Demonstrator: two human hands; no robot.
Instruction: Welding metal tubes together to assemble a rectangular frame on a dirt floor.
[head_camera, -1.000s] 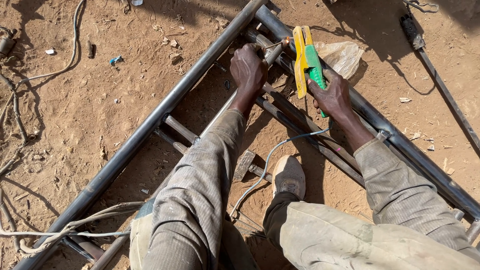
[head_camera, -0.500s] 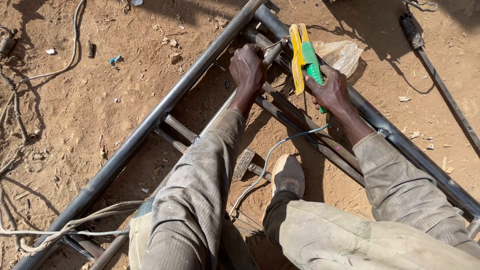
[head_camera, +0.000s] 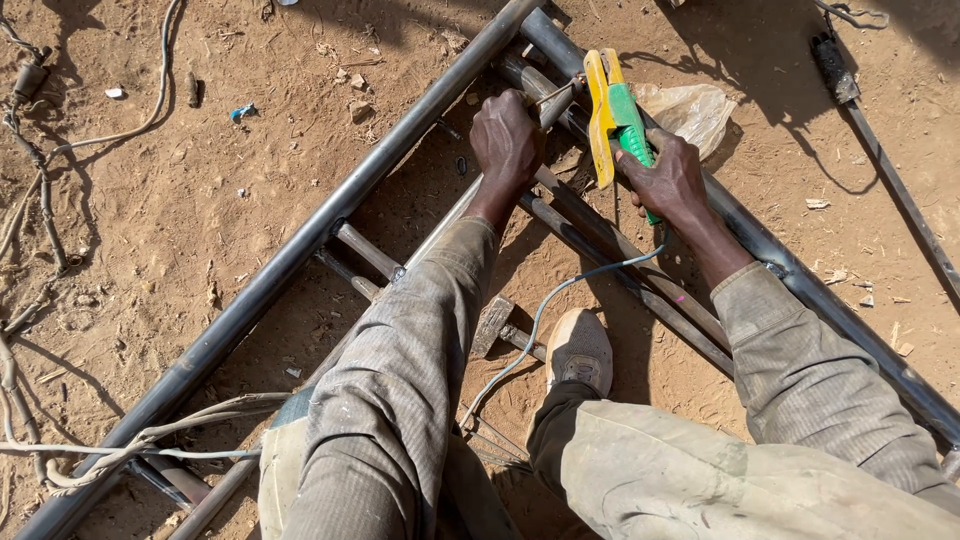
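Note:
My right hand (head_camera: 668, 180) grips a yellow and green electrode holder (head_camera: 613, 122) whose thin welding rod (head_camera: 553, 93) points left toward a joint of the metal frame. My left hand (head_camera: 507, 140) is closed over a steel bar (head_camera: 545, 190) of the frame right beside that joint. The frame's long grey tubes (head_camera: 300, 250) run diagonally across the sandy ground. A pale cable (head_camera: 545, 310) trails from the holder down past my shoe (head_camera: 580, 350).
A hammer (head_camera: 492, 325) lies between the frame's bars near my shoe. A crumpled plastic bag (head_camera: 690, 110) sits behind the holder. Cables (head_camera: 60, 150) snake over the sand at left, a dark rod (head_camera: 880, 150) lies at right, and wires (head_camera: 150, 435) cross the tube at lower left.
The electrode holder has tilted slightly and edged toward the joint. My left hand stays on the bar.

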